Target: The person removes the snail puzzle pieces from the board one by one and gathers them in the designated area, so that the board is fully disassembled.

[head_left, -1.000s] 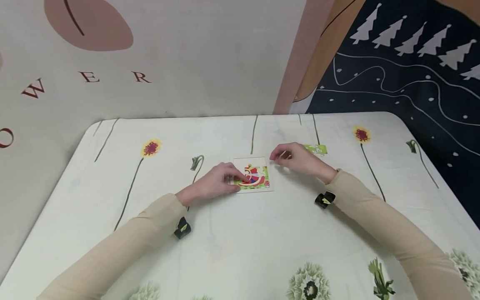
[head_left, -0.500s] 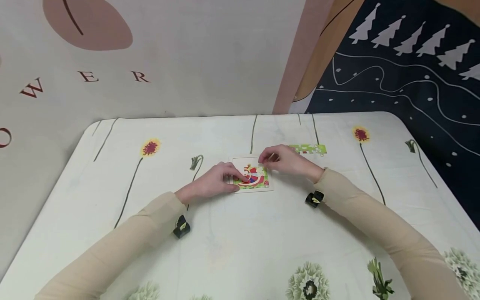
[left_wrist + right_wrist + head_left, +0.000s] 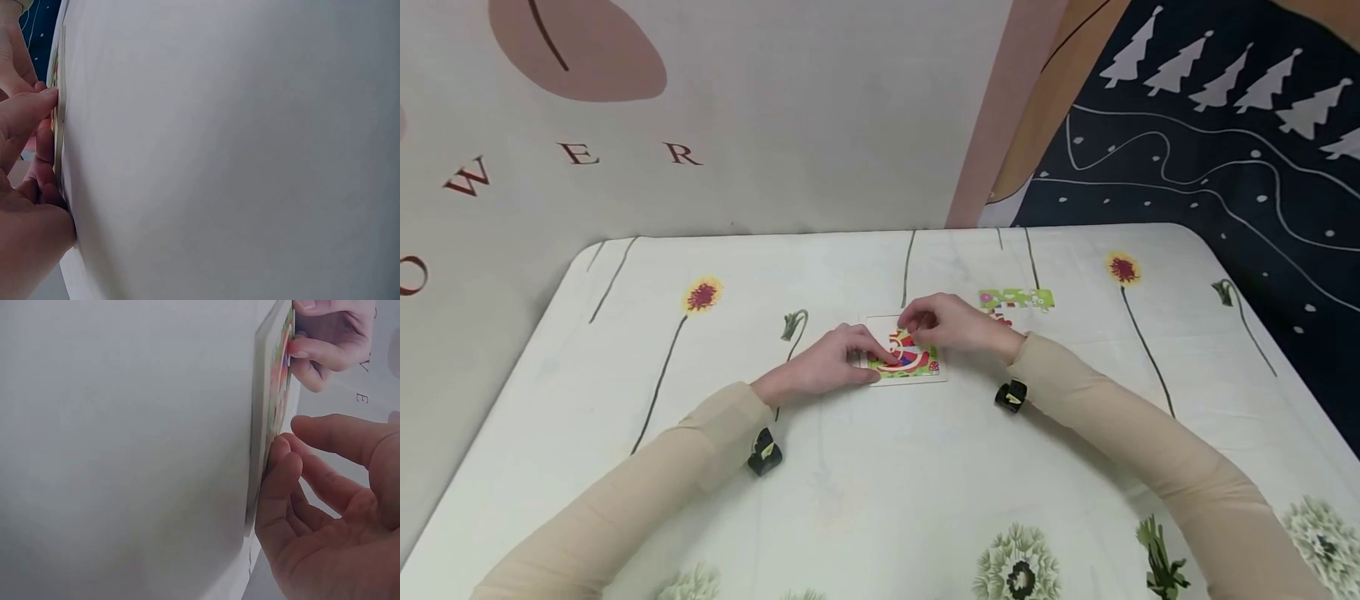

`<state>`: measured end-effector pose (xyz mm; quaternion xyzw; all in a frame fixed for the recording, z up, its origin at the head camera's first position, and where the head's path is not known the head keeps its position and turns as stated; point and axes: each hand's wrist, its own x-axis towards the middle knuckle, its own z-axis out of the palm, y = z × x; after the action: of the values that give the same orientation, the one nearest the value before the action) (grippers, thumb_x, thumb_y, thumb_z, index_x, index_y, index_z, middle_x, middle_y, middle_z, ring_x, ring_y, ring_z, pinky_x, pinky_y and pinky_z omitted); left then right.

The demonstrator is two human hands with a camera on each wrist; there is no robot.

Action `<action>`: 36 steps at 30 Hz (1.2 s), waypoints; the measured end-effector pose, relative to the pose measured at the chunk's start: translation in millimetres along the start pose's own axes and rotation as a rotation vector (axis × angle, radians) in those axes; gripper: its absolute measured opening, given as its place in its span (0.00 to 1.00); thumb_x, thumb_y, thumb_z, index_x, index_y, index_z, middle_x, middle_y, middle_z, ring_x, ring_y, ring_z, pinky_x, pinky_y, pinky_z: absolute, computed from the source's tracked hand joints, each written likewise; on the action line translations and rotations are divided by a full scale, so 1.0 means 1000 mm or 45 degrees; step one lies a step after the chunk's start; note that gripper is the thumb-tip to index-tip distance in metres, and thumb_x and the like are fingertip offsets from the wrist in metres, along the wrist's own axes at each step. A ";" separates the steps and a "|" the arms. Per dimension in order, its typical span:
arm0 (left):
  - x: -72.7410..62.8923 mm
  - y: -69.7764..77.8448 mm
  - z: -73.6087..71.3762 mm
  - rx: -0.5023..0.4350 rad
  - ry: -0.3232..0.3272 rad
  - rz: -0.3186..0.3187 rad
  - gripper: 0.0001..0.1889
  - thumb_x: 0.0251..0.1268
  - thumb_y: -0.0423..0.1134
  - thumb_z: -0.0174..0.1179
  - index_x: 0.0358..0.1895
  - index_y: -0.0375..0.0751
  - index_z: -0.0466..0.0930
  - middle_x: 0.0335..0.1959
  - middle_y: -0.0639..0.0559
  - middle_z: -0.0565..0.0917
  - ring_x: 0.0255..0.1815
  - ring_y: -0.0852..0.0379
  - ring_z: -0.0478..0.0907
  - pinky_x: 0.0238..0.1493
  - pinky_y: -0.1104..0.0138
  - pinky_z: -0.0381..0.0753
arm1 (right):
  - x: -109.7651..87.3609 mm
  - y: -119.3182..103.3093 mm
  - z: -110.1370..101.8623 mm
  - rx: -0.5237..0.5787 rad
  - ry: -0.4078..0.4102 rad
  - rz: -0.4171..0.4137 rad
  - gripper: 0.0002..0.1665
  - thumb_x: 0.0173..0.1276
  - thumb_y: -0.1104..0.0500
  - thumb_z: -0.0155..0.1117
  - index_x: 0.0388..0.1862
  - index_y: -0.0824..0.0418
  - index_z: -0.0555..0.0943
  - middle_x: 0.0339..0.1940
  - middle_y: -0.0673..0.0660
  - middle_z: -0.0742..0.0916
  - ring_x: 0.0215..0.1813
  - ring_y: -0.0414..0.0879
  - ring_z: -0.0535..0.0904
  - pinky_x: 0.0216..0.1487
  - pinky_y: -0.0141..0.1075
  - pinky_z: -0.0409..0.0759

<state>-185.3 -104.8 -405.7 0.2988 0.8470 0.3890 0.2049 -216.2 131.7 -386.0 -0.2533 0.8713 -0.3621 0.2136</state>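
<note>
A small square jigsaw board [image 3: 943, 372] with a pale border lies mid-table, filled in its lower part with a red, green and blue picture [image 3: 919, 362]. My left hand [image 3: 826, 360] grips its left side, the thumb at the near corner and the index finger pressing the picture; the left wrist view shows the thumb [image 3: 34, 106] against the board's edge. My right hand [image 3: 951, 322] is over the upper right part, covering it. Seen from the right wrist, its bent fingers [image 3: 275, 512] reach the board's face, thumb [image 3: 331, 432] raised slightly apart; I cannot tell whether they hold a piece.
Behind my right hand lie green puzzle pieces [image 3: 1017, 297] and a red-and-white piece [image 3: 1002, 317]. A white cloth [image 3: 865, 500] with printed flowers covers the table. A light wall [image 3: 812, 125] and a dark tree-patterned cloth [image 3: 1210, 150] stand behind.
My right hand has moved left from beside the board onto its upper part, uncovering more of the pieces behind it. My left hand has stayed in place.
</note>
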 end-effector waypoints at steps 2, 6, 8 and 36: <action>0.000 0.000 0.000 -0.001 -0.005 0.010 0.14 0.61 0.32 0.66 0.50 0.43 0.88 0.47 0.47 0.83 0.54 0.50 0.72 0.56 0.61 0.65 | 0.002 0.000 0.001 0.000 -0.012 0.002 0.16 0.67 0.68 0.62 0.53 0.67 0.82 0.41 0.59 0.84 0.41 0.45 0.76 0.46 0.33 0.73; 0.000 -0.001 0.000 -0.005 -0.017 0.016 0.14 0.61 0.32 0.66 0.50 0.42 0.88 0.46 0.47 0.83 0.53 0.51 0.72 0.55 0.62 0.66 | 0.004 0.002 0.003 -0.001 -0.027 -0.001 0.16 0.66 0.68 0.62 0.53 0.66 0.81 0.38 0.57 0.81 0.38 0.44 0.72 0.42 0.33 0.70; 0.000 -0.002 0.000 -0.008 -0.018 0.015 0.13 0.61 0.32 0.66 0.50 0.42 0.88 0.46 0.47 0.83 0.53 0.51 0.71 0.54 0.62 0.65 | 0.004 0.002 0.003 0.002 -0.033 -0.006 0.15 0.66 0.69 0.62 0.52 0.66 0.81 0.38 0.57 0.81 0.36 0.44 0.72 0.41 0.33 0.70; 0.002 -0.004 -0.002 -0.020 -0.025 0.034 0.14 0.61 0.32 0.67 0.50 0.42 0.88 0.45 0.47 0.84 0.53 0.51 0.72 0.53 0.63 0.66 | 0.000 0.002 0.000 0.158 -0.006 -0.033 0.15 0.67 0.71 0.58 0.51 0.63 0.76 0.43 0.60 0.82 0.45 0.49 0.77 0.49 0.36 0.73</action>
<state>-188.9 -106.4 -408.1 0.3122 0.8378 0.3955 0.2105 -216.7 133.0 -388.0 -0.2519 0.8431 -0.4176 0.2264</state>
